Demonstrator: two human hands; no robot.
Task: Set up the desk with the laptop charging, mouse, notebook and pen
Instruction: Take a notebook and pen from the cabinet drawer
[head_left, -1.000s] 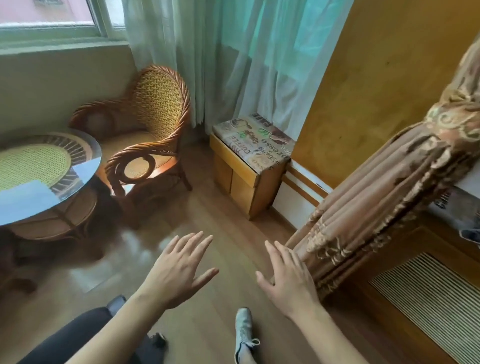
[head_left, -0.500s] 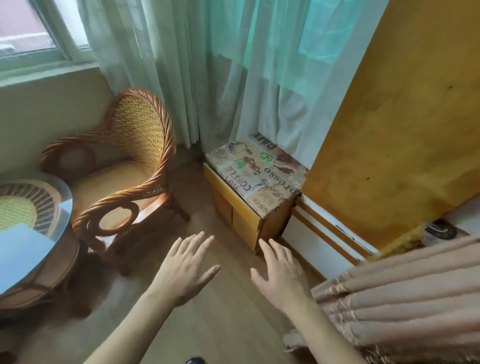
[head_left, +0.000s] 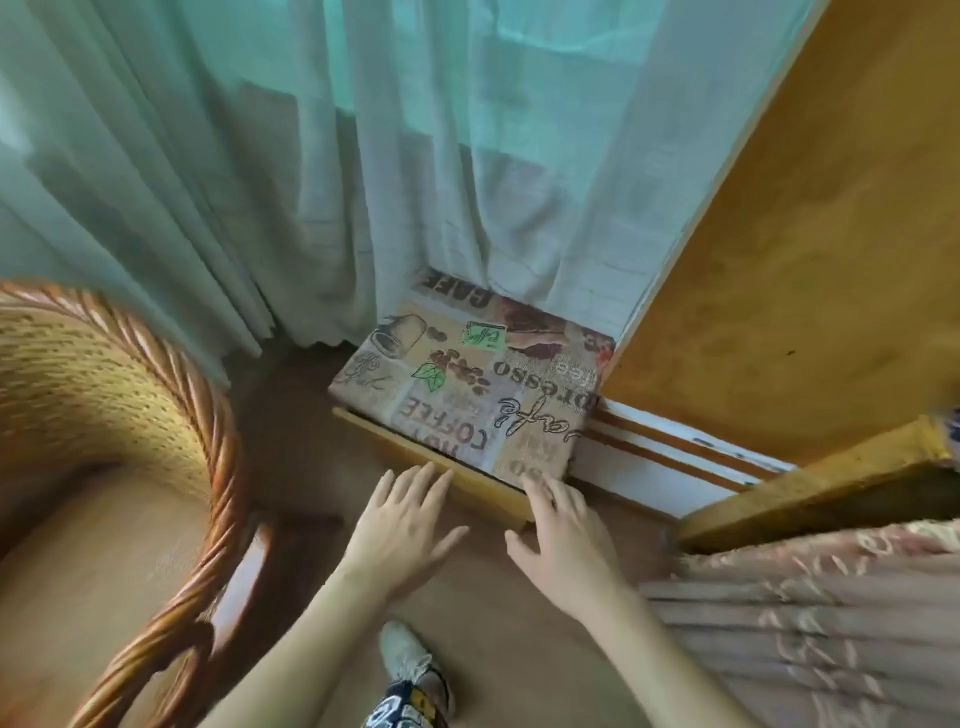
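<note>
We see a brown wooden floor carrying a low wooden cabinet set against the white-and-brown skirting at the foot of the wall. A cushion printed with coffee motifs and the words "COFFEE" and "CAFE" lies flat on top of the cabinet, covering nearly all of it. To the left a wicker armchair stands on the same floor, and near the bottom edge we note a shoe planted on it.
</note>
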